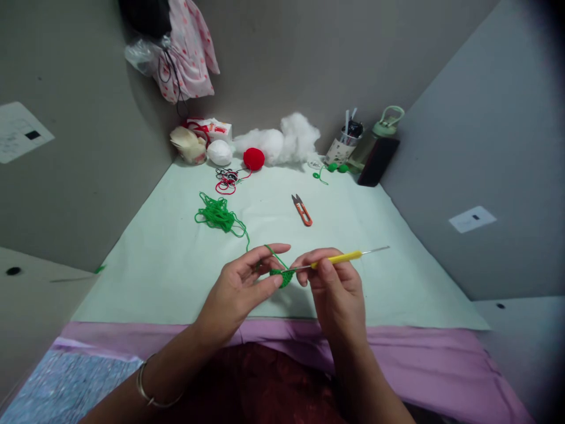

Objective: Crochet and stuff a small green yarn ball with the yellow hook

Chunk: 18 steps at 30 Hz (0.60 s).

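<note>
Between thumb and fingers, my left hand [241, 282] pinches a small green crochet piece [286, 278]. Green yarn runs over its raised index finger and back to a loose tangle of green yarn [217, 213] on the table. My right hand [338, 285] is closed on the yellow handle of a crochet hook [344, 258]. The hook's metal tip reaches left to the upper edge of the green piece; whether it is through a stitch I cannot tell. A second thin metal end sticks out to the right of the handle.
Orange-handled thread snips [302, 211] lie beyond my hands. Behind are a red yarn ball [253, 159], a white ball [219, 152], white stuffing [282, 141] and small green balls [338, 168]. A pen cup [339, 150], bottle [388, 125] and dark phone [378, 162] stand back right. Grey panels enclose the table.
</note>
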### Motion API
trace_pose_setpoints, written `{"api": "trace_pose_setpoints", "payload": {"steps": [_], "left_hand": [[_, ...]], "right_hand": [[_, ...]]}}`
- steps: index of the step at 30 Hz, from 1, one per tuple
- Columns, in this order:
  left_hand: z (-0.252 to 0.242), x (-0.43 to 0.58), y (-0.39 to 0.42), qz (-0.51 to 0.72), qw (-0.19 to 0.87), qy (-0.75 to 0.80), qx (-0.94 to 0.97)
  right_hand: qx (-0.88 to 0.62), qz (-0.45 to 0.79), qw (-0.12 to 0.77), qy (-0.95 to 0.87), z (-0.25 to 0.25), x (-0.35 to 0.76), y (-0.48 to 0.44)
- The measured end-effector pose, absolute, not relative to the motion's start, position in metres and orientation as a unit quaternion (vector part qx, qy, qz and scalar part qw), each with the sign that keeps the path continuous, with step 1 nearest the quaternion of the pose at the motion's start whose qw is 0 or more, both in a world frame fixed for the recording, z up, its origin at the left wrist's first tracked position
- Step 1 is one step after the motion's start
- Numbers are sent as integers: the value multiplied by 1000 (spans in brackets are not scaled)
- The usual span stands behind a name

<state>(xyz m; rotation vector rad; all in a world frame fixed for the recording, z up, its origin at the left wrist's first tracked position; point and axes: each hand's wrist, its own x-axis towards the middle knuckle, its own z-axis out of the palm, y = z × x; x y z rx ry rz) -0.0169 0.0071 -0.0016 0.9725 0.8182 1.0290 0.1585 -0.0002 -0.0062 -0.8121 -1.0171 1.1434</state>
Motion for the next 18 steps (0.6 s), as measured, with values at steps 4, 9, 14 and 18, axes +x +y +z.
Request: {"api": "trace_pose_setpoints", "payload": {"steps": [4,9,14,18], "left_hand": [[3,-17,7,461,660,385,451],[8,-16,4,469,589,427,501],[8,-13,2,503,484,447,560],[6,-10,1,516,553,429,494]], "right_hand": [[-352,481,636,-490,-8,162,-2],[-366,373,621,-584,-6,164,-8],[-349,195,565,-722,-10,164,-14],[-350,-5,502,-791,-20,164,-15]]}}
